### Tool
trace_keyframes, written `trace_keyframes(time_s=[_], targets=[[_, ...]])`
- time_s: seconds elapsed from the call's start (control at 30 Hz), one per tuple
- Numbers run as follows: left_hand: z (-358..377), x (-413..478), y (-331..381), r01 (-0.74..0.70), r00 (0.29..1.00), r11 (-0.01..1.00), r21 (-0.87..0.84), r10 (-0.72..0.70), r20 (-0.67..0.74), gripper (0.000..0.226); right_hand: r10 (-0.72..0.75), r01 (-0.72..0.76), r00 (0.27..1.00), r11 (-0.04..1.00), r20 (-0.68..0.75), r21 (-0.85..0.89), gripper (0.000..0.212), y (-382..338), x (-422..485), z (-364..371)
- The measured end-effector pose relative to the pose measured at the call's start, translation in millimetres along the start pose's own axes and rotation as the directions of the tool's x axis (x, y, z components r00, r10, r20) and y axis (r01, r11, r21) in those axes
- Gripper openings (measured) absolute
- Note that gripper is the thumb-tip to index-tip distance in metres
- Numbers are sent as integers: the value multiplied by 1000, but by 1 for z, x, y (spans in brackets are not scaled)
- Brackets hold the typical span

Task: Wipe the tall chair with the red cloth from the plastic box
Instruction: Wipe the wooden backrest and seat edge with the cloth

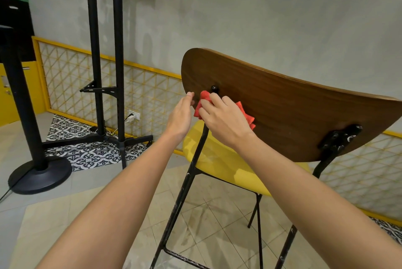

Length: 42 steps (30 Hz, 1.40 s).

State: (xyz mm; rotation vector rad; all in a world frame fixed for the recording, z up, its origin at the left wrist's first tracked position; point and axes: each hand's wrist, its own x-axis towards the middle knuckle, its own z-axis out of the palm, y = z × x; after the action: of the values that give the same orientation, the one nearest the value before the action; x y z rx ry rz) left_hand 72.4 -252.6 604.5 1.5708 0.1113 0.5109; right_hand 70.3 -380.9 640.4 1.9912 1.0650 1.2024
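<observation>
The tall chair (282, 103) stands in front of me with a curved brown wooden backrest, a yellow seat (219, 160) and thin black metal legs. My right hand (224, 118) presses the crumpled red cloth (245, 114) against the back of the backrest, near the left black mounting bolt. My left hand (181, 114) rests on the backrest's left lower edge, fingertips touching the wood beside the cloth. The plastic box is not in view.
Two black stand poles (104, 51) with a crossed base rise at the left. A black round-based pedestal (39, 173) stands at the far left. A yellow lattice panel (87, 77) lines the grey wall, with a wall socket and cables by the patterned floor tiles.
</observation>
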Motion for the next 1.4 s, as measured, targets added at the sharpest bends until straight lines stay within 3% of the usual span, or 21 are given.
trace_keyframes(time_s=[0.2, 0.3, 0.4, 0.63, 0.7, 0.8, 1.1, 1.3, 1.4], targets=[[1, -2, 3, -41, 999, 998, 57, 40, 18, 49, -8, 5, 999, 997, 39, 76, 14, -9, -4, 4], [-1, -2, 2, -40, 999, 998, 51, 39, 16, 50, 37, -34, 999, 995, -30, 94, 10, -4, 0, 1], [2, -3, 5, -46, 999, 998, 46, 45, 15, 49, 65, -56, 994, 993, -84, 105, 19, 4, -4, 1], [6, -6, 9, -60, 998, 996, 59, 59, 17, 47, -82, 76, 996, 984, 29, 164, 16, -3, -12, 4], [6, -7, 8, -61, 998, 996, 64, 59, 35, 47, -38, 42, 999, 982, -22, 183, 11, -1, -12, 3], [6, -7, 10, -62, 998, 997, 42, 61, 27, 47, 36, -16, 994, 982, -102, 187, 23, 6, -13, 1], [10, -9, 9, -49, 998, 994, 96, 45, 37, 48, 5, -14, 999, 978, 42, 209, 20, -6, -33, 13], [8, -11, 10, -37, 998, 995, 88, 33, 48, 49, 147, -121, 985, 962, -92, 244, 26, 7, -28, 13], [9, -11, 10, -37, 999, 993, 108, 33, 44, 49, 164, -135, 982, 957, -93, 258, 25, 10, -27, 13]])
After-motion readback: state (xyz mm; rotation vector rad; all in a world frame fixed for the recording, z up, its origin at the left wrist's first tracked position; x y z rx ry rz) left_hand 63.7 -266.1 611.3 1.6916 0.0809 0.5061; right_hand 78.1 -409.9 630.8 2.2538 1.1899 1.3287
